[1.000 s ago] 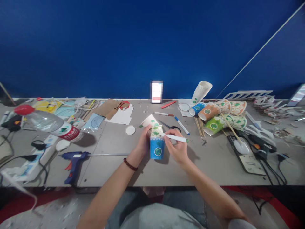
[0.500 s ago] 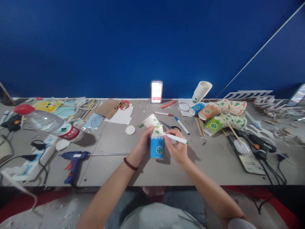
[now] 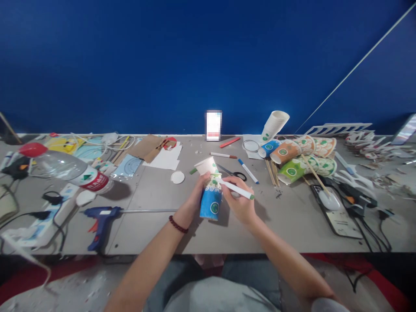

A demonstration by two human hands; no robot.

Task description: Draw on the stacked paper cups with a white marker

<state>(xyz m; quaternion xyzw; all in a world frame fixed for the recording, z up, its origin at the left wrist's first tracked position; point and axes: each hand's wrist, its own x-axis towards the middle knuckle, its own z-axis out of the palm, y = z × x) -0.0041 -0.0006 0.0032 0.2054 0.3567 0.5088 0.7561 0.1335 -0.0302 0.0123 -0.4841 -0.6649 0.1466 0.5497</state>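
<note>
My left hand (image 3: 194,196) is closed around the side of a blue paper cup (image 3: 210,203) with a green round mark and a pale patterned band. The cup leans, its plain end toward me. Against its far end sits a white paper cup (image 3: 208,166) with green leaf marks; how the two join is hidden by my fingers. My right hand (image 3: 239,201) pinches a white marker pen (image 3: 238,189), its green end pointing right. The pen's other end meets the pale part of the cup. A green pen cap (image 3: 193,170) shows just left of the white cup.
Scissors (image 3: 240,176), a blue marker (image 3: 248,171) and a brown-tipped marker (image 3: 223,155) lie beyond my hands. Stacked cups (image 3: 275,123) and a phone (image 3: 336,212) are at right. A glue gun (image 3: 103,223), a bottle (image 3: 73,171) and a power strip (image 3: 48,219) stand left.
The blue cup has tilted, its near end swinging slightly left and toward me. My right hand and the marker have shifted a little left, the pen's green end dropping slightly.
</note>
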